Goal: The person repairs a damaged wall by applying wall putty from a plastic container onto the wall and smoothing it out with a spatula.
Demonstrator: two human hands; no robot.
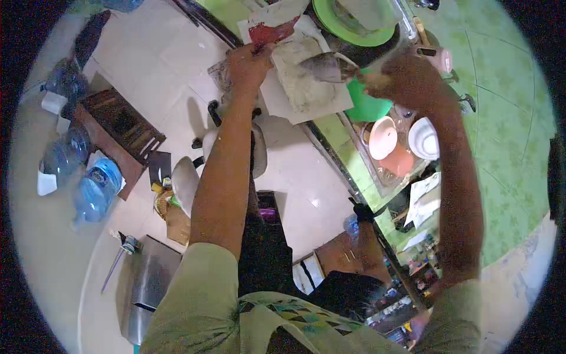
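My left hand (pixel 250 68) is closed on a red, flat-looking scraper (pixel 274 31) at the far side of a white sheet (pixel 334 101). A rough, pale grey-beige patch of paste or powder (pixel 302 79) covers the middle of the sheet. From the right, my right hand (pixel 407 85) grips a shiny grey metal tool (pixel 324 66) with a scoop-like shape, over the patch's right side. What exactly this tool is, I cannot tell. A green plastic piece (pixel 367 103) lies just below my right hand. Beyond the sheet stands a bright green basin (pixel 386 38) with greyish contents.
Right of the sheet, a pale bowl (pixel 383 138), an orange dish (pixel 398 160) and a white bowl (pixel 424 138) sit in a sink-like recess. A pink mug (pixel 442 60) stands farther back. On the left are a wooden stool (pixel 121 133) and a blue water bottle (pixel 99 184).
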